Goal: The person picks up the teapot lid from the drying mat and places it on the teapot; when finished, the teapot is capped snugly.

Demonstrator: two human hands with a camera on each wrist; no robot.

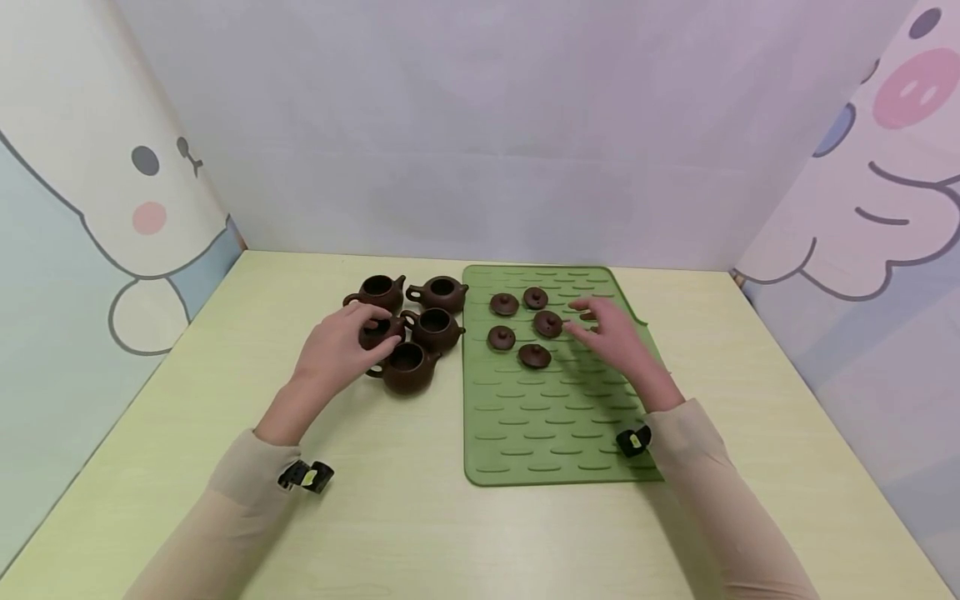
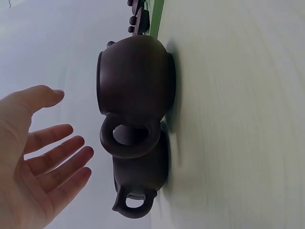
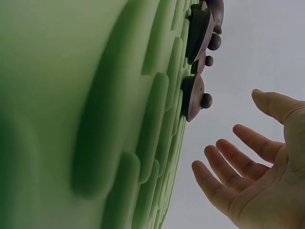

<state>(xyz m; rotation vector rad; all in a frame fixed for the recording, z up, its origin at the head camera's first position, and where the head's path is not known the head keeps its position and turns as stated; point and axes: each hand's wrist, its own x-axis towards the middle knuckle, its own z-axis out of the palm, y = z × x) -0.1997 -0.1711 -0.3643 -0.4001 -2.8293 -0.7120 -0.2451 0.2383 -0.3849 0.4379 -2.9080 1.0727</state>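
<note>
- While the left hand [image 1: 337, 346] hovers with fingers spread, grasping nothing, the nearest teapot [image 1: 392, 330] sits partly hidden at its 3 o'clock.
- The right hand [image 1: 609, 335], equally loose and empty, has the nearest lid [image 1: 548, 324] at 9 o'clock.
- Further out, four more teapots [image 1: 408, 379] spread from the left hand's 1 to 4 o'clock; four more lids [image 1: 535, 357] lie on the green mat [image 1: 480, 454].
- This looks like a reach; gripping would call for lowering and pinching.

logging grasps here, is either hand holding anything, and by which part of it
Nothing is held: the left hand hovers empty by the teapots, the right hand hovers empty near the lids.
</note>
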